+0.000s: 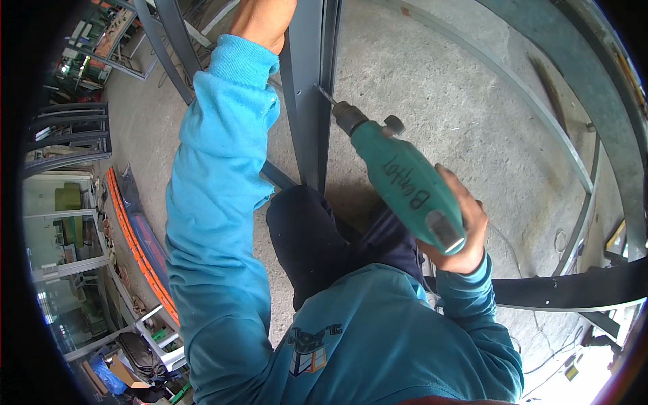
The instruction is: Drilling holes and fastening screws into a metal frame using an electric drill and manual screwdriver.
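Note:
My right hand (466, 226) grips the handle of a green electric drill (398, 175). Its bit touches the side of an upright grey metal bar (307, 88) at about mid height. My left hand (263, 20) is raised in a blue sleeve and holds the same bar near the top edge of the view. The fingers of that hand are partly cut off by the frame. My dark-trousered knee (304, 236) sits just below the bar.
Rough concrete floor (439, 81) lies all around. Curved grey metal frame pieces (594, 101) run along the right side and a dark bar (574, 290) crosses lower right. Orange strips (135, 243) and stacked metal frames (67, 135) lie to the left.

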The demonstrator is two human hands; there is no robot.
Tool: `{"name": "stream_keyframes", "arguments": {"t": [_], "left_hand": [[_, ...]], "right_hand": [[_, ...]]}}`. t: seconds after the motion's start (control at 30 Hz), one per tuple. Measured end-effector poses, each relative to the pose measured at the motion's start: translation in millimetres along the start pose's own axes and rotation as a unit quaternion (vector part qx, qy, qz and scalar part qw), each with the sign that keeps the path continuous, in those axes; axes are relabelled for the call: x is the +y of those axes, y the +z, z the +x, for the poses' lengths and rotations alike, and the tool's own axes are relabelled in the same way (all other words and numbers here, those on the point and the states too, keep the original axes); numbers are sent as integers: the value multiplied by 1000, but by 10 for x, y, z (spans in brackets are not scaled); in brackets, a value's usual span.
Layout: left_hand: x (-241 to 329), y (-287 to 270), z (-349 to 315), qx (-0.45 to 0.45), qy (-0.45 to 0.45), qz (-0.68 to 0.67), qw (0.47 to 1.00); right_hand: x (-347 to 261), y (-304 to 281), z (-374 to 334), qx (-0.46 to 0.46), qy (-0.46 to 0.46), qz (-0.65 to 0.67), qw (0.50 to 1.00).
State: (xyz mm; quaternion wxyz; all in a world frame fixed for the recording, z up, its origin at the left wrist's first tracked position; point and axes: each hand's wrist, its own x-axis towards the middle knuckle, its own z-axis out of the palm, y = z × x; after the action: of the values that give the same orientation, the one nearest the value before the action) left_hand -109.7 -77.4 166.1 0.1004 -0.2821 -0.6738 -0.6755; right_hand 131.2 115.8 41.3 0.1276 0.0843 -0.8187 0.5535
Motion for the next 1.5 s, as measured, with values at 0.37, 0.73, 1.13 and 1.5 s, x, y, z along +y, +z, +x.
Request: {"name": "stream_keyframes", "arguments": {"t": [0.37, 0.73, 1.13, 1.5], "left_hand": [[-165, -52, 58, 31, -27, 11, 999], [-191, -13, 102, 1, -62, -32, 998], [-127, -69, 72, -1, -94, -40, 995], [-140, -124, 91, -53, -117, -72, 989]], "right_hand": [[-576, -224, 321, -69, -11, -32, 997], [-771, -280, 409, -52, -17, -51, 997], [-506, -400, 451, -51, 159, 121, 978], [412, -38, 117, -41, 173, 361, 916]]}}
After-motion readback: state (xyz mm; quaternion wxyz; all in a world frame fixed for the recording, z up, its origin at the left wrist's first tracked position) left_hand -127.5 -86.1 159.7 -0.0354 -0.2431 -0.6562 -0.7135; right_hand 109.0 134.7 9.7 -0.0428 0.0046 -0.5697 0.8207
